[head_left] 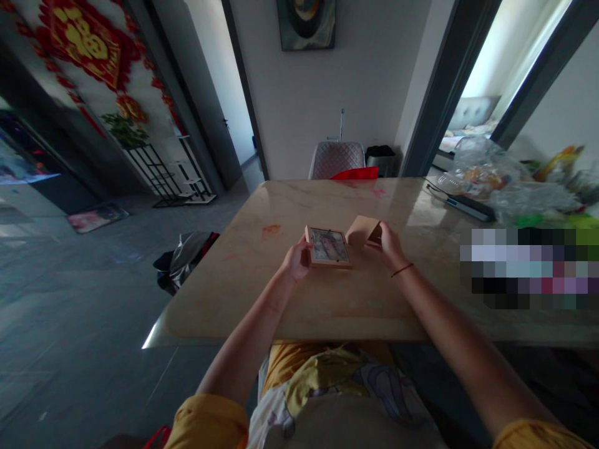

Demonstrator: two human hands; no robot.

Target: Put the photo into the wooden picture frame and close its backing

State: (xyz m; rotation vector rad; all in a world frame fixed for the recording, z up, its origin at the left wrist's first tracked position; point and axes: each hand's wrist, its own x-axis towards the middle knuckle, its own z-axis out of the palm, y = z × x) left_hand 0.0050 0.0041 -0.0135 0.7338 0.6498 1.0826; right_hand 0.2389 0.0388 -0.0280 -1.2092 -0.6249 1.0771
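Note:
A small picture frame (329, 247) with a pale wooden edge and a greyish picture lies tilted over the middle of the table. My left hand (298, 259) is closed around its left side, the thumb on the front edge. Just right of the frame, a flat brown board (361, 231) is raised at an angle, its left end close to the frame's upper right corner. My right hand (390, 243) pinches the board's right end, where a dark gap shows beneath it. Whether board and frame touch, I cannot tell.
The marble-patterned table (262, 299) reaches from my lap to a quilted chair (337, 161). On the right are a dark elongated device (468, 206), clear plastic bags (489, 168) and a blurred-out patch. A dark bag (187, 259) sits off the table's left side.

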